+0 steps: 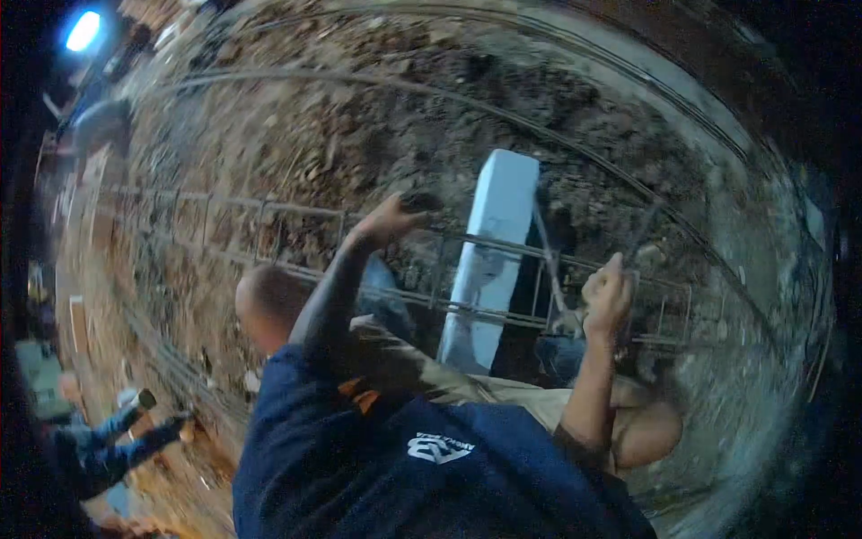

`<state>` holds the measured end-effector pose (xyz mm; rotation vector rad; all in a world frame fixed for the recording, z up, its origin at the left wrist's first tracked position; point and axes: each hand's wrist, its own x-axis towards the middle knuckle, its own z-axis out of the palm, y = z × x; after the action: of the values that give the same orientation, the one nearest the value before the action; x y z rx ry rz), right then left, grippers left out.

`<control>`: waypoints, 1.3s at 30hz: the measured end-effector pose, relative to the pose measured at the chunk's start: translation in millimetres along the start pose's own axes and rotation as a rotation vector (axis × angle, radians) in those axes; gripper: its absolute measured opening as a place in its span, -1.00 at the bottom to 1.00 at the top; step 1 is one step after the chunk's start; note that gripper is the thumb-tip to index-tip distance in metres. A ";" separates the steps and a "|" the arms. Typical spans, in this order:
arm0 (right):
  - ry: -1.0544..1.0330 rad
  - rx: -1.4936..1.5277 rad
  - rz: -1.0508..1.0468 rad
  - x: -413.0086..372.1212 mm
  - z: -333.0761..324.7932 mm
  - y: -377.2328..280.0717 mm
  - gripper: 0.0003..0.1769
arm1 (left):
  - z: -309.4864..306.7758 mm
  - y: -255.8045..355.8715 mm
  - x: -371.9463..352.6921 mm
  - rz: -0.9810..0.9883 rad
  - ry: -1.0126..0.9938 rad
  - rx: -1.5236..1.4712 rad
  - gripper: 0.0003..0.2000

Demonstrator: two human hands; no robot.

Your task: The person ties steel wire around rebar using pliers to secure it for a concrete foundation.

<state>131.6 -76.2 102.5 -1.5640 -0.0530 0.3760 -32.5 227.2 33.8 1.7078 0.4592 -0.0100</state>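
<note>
My left hand is held out above the steel rebar cage, left of a long pale block. Its thumb and fingers are curved and apart; a dark patch between them is too blurred to identify. On the other side of the block, my right hand is closed beside the cage. A dark, thin shape rises from near its fingers, but blur hides what it is. The cage's bars cross over the block. A thin pale strip slants down beside the block towards my right foot.
Rough soil and rubble spread around the cage. Long curved bars run across the far ground. At lower left, another person in blue sleeves is working; a second person is at upper left near a bright lamp.
</note>
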 end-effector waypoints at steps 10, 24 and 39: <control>-0.081 0.222 0.036 50.3 182.2 9.1 -0.60 | 12.9 45.3 -0.1 -0.030 0.321 0.156 -0.61; -0.333 0.231 -0.008 38.4 229.8 46.7 -0.75 | 15.0 -5.5 23.2 0.003 0.181 -0.237 -0.54; -0.522 -0.199 -0.240 45.2 220.0 51.0 -0.65 | 31.1 -57.2 45.2 0.041 0.266 0.063 -0.23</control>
<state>104.9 145.8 47.4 -1.5956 -0.6939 0.5922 -0.7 217.6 -38.2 1.7881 0.6262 0.2375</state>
